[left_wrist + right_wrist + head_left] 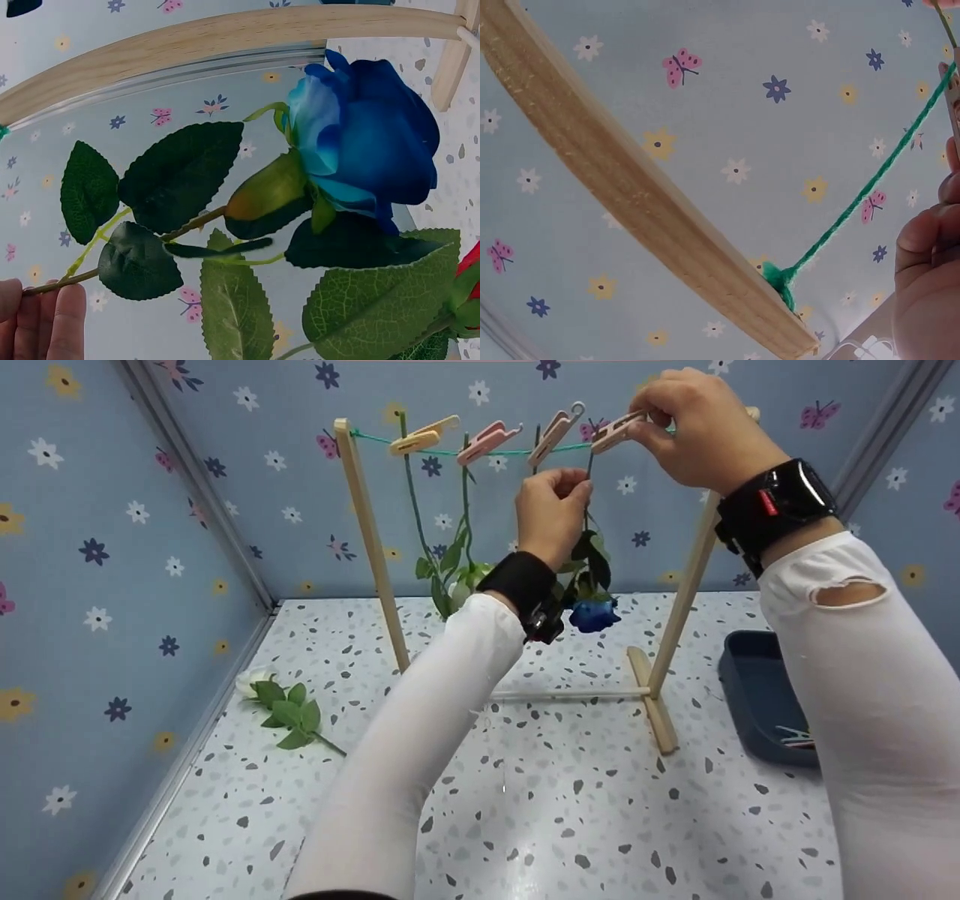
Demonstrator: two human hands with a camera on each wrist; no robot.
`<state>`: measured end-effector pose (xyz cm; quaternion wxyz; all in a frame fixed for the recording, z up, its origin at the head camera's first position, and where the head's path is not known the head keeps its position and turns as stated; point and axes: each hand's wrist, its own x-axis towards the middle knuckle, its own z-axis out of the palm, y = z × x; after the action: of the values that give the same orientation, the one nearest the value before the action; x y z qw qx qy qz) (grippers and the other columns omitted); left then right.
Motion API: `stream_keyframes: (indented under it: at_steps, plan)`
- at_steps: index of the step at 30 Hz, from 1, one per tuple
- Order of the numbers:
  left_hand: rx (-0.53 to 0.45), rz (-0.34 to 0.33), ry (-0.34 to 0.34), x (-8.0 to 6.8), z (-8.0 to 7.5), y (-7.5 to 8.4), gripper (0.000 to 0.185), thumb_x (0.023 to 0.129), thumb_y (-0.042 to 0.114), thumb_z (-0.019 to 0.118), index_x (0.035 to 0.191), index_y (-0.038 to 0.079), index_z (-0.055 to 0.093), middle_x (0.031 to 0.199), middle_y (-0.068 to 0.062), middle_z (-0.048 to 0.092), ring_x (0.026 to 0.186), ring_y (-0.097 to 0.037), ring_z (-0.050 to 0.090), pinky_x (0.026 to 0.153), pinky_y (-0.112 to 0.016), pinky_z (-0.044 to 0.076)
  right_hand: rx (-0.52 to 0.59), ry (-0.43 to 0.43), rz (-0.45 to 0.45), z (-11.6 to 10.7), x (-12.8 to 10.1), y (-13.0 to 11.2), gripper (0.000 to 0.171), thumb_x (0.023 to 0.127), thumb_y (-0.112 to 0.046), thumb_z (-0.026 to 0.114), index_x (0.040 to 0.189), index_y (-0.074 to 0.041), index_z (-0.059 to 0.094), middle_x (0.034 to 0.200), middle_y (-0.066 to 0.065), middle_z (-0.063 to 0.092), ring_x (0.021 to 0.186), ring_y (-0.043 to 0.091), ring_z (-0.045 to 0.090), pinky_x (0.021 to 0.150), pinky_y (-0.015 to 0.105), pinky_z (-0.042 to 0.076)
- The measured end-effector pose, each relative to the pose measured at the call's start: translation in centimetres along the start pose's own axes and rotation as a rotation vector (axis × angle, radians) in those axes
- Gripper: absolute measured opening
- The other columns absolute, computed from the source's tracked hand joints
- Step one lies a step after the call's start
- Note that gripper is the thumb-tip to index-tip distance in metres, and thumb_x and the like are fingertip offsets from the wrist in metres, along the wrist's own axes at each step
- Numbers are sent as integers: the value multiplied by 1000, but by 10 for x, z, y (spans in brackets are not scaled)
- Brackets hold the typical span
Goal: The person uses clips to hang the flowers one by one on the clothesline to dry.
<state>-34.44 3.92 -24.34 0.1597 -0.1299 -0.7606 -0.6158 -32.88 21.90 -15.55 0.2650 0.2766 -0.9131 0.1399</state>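
Note:
My left hand (551, 514) pinches the stem of a blue rose (594, 615), which hangs head down below a green line (514, 452). In the left wrist view the rose (367, 135) shows dark green leaves along its stem. My right hand (697, 431) grips a pale pink clothespin (611, 435) by its handle end, its nose at the line and the top of the stem. Farther left, a yellow clothespin (416, 441), a pink clothespin (487, 444) and another pale pink clothespin (551, 441) sit on the line with stems. A red flower (471, 289) is partly seen beside the blue rose.
The line is tied between the left post (371, 540) and right post (682, 600) of a wooden rack. A white rose (253, 682) lies on the speckled table (585, 802) at left. A dark blue bin (757, 727) holding clothespins stands at right, partly behind my sleeve.

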Motion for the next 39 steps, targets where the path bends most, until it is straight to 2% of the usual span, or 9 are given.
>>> stream_keyframes:
  at_steps: [5, 12, 19, 33, 39]
  plan:
    - [-6, -7, -13, 2, 3, 0, 25, 110, 13, 65, 128, -1, 76, 114, -12, 78, 99, -15, 71, 83, -18, 56, -36, -27, 24, -1, 4, 2, 30, 114, -15, 56, 126, 7, 72, 108, 23, 59, 103, 33, 46, 89, 38, 37]
    - [32, -15, -14, 5, 3, -1, 25, 110, 14, 65, 127, 1, 77, 114, -10, 79, 102, -15, 72, 84, -18, 55, -47, -50, 20, 0, 7, 1, 30, 114, -16, 56, 125, 7, 72, 110, 25, 61, 108, 39, 48, 95, 49, 40]
    - [36, -19, -9, 7, 3, -2, 23, 110, 14, 65, 126, 2, 78, 113, -11, 79, 100, -15, 72, 82, -19, 56, -49, -88, 32, 1, 9, 5, 32, 115, -19, 56, 125, 7, 72, 110, 24, 60, 107, 36, 47, 91, 43, 37]
    - [38, -9, -13, 8, 3, -4, 22, 110, 12, 66, 124, 1, 78, 113, -11, 79, 98, -15, 72, 81, -18, 55, -59, -135, 43, 1, 9, 6, 31, 113, -19, 57, 125, 7, 70, 101, 21, 53, 98, 33, 41, 84, 41, 31]
    - [44, 0, -23, 7, 4, -4, 23, 110, 13, 64, 126, 2, 76, 113, -12, 78, 100, -16, 73, 83, -18, 55, -58, -152, 36, -2, 9, 6, 34, 114, -22, 56, 127, 7, 68, 102, 20, 51, 101, 35, 41, 85, 44, 29]
